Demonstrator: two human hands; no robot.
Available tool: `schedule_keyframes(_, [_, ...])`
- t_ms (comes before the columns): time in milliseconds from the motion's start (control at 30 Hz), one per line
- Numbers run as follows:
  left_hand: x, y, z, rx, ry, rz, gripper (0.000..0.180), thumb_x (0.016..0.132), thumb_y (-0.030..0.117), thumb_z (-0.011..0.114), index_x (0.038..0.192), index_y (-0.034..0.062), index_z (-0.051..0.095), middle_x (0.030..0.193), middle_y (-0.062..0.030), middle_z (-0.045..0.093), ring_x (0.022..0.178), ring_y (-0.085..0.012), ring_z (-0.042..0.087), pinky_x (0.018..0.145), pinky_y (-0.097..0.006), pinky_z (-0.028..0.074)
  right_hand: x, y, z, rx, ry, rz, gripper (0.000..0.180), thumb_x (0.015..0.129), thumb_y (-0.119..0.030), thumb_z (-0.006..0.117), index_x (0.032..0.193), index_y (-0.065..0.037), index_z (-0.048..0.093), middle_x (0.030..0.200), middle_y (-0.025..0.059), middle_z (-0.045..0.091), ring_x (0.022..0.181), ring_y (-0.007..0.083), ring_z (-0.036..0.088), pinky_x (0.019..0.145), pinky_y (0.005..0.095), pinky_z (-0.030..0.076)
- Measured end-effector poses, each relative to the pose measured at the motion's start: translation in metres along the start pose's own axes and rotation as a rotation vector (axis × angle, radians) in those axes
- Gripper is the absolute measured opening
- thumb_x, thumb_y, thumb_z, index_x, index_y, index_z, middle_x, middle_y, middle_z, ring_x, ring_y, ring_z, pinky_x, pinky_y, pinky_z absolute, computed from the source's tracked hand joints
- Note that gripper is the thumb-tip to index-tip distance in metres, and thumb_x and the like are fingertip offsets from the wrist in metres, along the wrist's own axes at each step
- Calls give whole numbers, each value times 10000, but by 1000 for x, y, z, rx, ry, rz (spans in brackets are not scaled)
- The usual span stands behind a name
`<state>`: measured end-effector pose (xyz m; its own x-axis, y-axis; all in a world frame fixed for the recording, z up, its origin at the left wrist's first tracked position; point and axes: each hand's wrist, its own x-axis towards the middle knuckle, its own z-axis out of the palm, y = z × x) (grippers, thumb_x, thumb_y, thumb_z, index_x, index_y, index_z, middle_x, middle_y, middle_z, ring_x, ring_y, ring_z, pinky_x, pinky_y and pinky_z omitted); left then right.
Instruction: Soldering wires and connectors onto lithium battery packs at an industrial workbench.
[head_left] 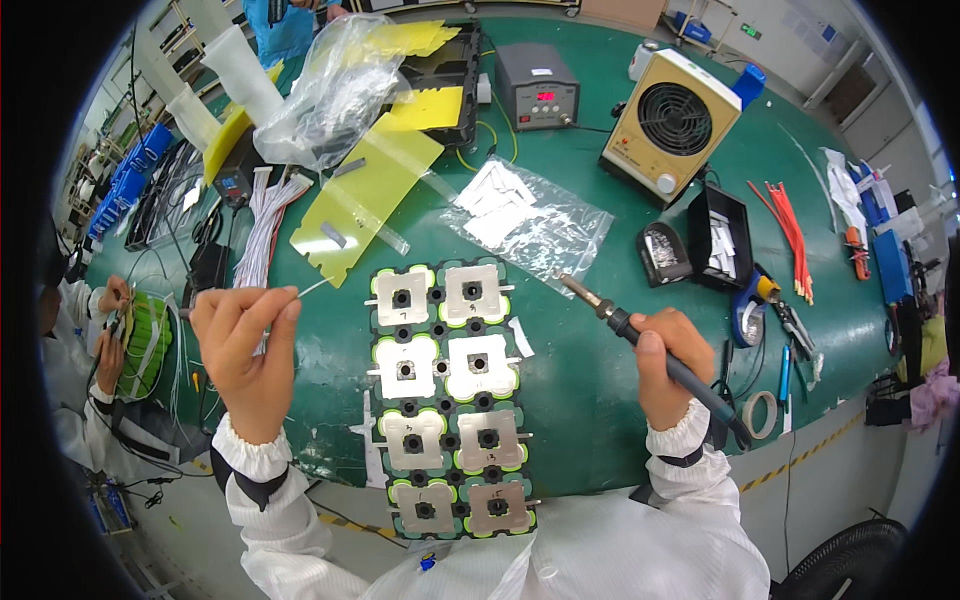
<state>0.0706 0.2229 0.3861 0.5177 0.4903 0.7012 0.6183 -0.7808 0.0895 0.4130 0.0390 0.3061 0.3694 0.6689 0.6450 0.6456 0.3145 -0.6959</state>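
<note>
My left hand point(248, 345) is raised left of a battery pack, its fingertips pinched on a thin whitish strand point(315, 287), which looks like wire; its exact kind is hard to make out. On the right, my right hand point(675, 365) grips a soldering iron point(618, 320) by its dark handle, with the tip pointing up and left, apart from the pack. The battery pack point(442, 367) lies between my hands at the table's near edge. Square metal plates point(471, 291) with dark central holes sit on it in two columns, some bearing handwritten marks.
Beyond the pack lie a yellow sheet point(368, 195) and a plastic bag of white pieces point(540, 225). A soldering station point(537, 88) and a beige fan unit point(665, 125) stand farther back. Red wires point(788, 240), a black bin point(718, 255) and a tape roll point(760, 414) are right. A co-worker's hand point(108, 360) shows left.
</note>
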Motion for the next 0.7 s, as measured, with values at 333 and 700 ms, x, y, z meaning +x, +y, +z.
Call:
schedule_keyframes(333, [-24, 6, 2, -114, 30, -135, 128, 788, -30, 711, 886, 45, 679, 843, -54, 679, 824, -250, 544, 790, -367, 394, 1, -10, 22, 92, -29, -75, 95, 882, -50, 712, 928, 32, 726, 733, 101, 680, 600, 207, 579, 545, 330, 457])
schedule_keyframes(700, [-70, -17, -9, 0, -2, -243, 96, 822, -40, 704, 877, 30, 668, 859, -58, 674, 858, -260, 541, 795, -370, 414, 2, -10, 24, 95, -32, -63, 92, 873, -44, 718, 918, 35, 727, 714, 93, 667, 593, 207, 580, 547, 333, 458])
